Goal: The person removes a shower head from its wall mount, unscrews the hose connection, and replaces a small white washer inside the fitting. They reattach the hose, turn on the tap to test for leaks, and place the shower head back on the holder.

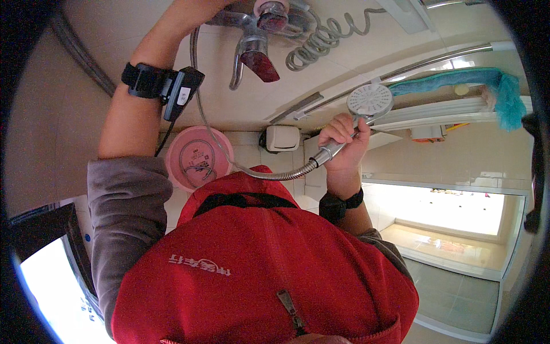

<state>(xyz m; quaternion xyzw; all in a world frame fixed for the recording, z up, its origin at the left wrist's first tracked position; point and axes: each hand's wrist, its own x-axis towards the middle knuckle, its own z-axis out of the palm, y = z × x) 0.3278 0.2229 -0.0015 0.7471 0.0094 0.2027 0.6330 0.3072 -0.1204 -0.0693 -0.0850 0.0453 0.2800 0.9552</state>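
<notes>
My right hand [348, 139] is wrapped round the handle of a silver shower head [369, 102], its round spray face turned toward me. From the handle a metal shower hose [269, 174] droops leftward in a loop and runs up toward the wall. My left hand [209, 4] reaches to the upper edge, beside a chrome mixer tap [252, 43] with a reddish lever end. Its fingers lie outside the picture, so their pose is hidden. A black band with a small device [182, 92] sits on my left forearm.
Below the tap is a pink basin [197, 157] with hose coils in it. A grey coiled cord [323, 43] hangs at the wall. A teal mesh cloth [507, 97] drapes over a rail at the right. A white dispenser-like box [282, 139] stands behind, and a window [441, 212] is right.
</notes>
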